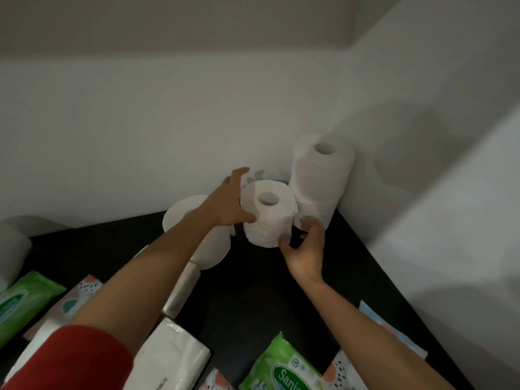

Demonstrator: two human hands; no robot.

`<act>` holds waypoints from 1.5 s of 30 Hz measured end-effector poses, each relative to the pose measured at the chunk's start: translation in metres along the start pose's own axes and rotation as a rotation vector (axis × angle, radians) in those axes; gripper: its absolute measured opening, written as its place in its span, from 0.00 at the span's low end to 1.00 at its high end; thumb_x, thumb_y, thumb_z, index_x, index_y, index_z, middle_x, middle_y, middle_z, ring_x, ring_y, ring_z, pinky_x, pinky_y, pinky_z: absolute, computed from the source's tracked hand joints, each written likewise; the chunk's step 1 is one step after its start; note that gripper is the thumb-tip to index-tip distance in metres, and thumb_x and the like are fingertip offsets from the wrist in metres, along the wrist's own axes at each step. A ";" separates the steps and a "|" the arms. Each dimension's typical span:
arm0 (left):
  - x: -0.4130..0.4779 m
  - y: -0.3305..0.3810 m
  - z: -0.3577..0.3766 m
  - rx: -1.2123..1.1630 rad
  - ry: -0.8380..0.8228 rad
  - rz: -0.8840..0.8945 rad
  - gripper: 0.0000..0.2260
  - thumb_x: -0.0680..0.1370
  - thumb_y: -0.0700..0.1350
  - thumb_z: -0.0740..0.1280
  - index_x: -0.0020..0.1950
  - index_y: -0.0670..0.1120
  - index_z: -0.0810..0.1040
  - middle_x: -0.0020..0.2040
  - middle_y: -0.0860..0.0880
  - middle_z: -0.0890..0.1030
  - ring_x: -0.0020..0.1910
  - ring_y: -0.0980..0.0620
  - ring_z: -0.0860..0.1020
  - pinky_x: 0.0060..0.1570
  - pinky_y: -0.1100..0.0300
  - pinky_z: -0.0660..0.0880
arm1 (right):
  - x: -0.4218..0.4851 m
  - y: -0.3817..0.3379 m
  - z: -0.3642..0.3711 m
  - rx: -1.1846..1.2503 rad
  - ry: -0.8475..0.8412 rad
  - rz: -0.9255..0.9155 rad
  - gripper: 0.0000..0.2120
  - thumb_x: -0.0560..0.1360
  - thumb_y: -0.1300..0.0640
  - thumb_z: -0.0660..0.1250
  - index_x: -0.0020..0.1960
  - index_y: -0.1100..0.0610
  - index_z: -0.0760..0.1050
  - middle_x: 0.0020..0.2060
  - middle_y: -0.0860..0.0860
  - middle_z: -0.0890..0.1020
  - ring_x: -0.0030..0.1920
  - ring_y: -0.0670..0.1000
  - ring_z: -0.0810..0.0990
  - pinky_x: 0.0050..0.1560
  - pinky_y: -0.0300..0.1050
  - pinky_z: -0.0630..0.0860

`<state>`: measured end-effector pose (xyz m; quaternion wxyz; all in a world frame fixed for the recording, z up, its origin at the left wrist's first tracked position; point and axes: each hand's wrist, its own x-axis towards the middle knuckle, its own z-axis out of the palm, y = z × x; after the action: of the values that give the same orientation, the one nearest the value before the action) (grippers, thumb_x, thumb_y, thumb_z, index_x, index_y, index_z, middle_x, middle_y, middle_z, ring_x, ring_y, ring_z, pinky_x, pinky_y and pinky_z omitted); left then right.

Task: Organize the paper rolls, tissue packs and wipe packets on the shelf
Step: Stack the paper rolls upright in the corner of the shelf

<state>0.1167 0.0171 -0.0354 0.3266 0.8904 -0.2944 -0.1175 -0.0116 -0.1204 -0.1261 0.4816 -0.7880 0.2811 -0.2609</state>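
Observation:
A white paper roll (267, 218) stands upright on the dark shelf (253, 291), near the back corner. My left hand (229, 202) grips its left side, thumb on the front and fingers spread behind it. My right hand (305, 250) holds its lower right side with curled fingers, some fingertips also touching the stack beside it. That stack of two paper rolls (322, 175) fills the corner, touching the held roll. Another roll (209, 246) stands to the left, partly hidden by my left forearm.
White walls close the back and right. One more roll (11, 249) sits at the left edge. Green wipe packets (22, 299) (284, 367), white tissue packs (180, 358) (183, 288) and patterned packs (81, 294) (337, 372) lie along the front.

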 end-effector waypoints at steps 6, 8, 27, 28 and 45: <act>-0.033 -0.022 -0.032 0.056 0.188 -0.049 0.48 0.64 0.51 0.79 0.75 0.52 0.53 0.72 0.42 0.63 0.71 0.43 0.63 0.68 0.44 0.64 | -0.027 -0.022 0.009 -0.016 -0.139 -0.348 0.17 0.68 0.60 0.74 0.49 0.51 0.69 0.49 0.48 0.72 0.45 0.42 0.72 0.42 0.27 0.68; -0.044 -0.030 -0.038 0.100 0.225 -0.140 0.46 0.65 0.53 0.78 0.76 0.51 0.54 0.72 0.42 0.63 0.71 0.41 0.61 0.67 0.43 0.64 | -0.037 -0.031 0.020 0.006 -0.301 -0.342 0.16 0.70 0.57 0.73 0.50 0.50 0.69 0.49 0.48 0.73 0.41 0.42 0.73 0.40 0.29 0.70; -0.075 -0.049 -0.044 -0.050 0.226 -0.603 0.27 0.71 0.61 0.69 0.48 0.36 0.73 0.36 0.46 0.76 0.31 0.50 0.76 0.26 0.68 0.74 | -0.056 -0.055 0.064 0.079 -0.624 -0.076 0.28 0.72 0.55 0.72 0.68 0.51 0.64 0.66 0.49 0.67 0.62 0.46 0.71 0.64 0.47 0.73; -0.076 -0.048 -0.045 0.002 0.230 -0.596 0.28 0.72 0.62 0.68 0.49 0.35 0.74 0.38 0.44 0.77 0.33 0.49 0.75 0.27 0.68 0.72 | -0.056 -0.056 0.063 0.077 -0.620 -0.090 0.29 0.72 0.56 0.72 0.69 0.52 0.63 0.67 0.50 0.67 0.64 0.47 0.70 0.65 0.45 0.71; -0.050 0.026 -0.062 -0.279 0.272 -0.215 0.20 0.75 0.59 0.65 0.55 0.44 0.76 0.48 0.47 0.81 0.43 0.52 0.82 0.36 0.63 0.79 | -0.009 -0.100 0.021 0.118 -0.107 -0.210 0.53 0.58 0.50 0.81 0.74 0.53 0.54 0.71 0.50 0.62 0.71 0.50 0.60 0.72 0.48 0.60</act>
<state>0.0897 0.0634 0.0295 0.4689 0.8705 -0.1320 -0.0699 0.0155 -0.0638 -0.0451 0.5116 -0.7960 0.1552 -0.2837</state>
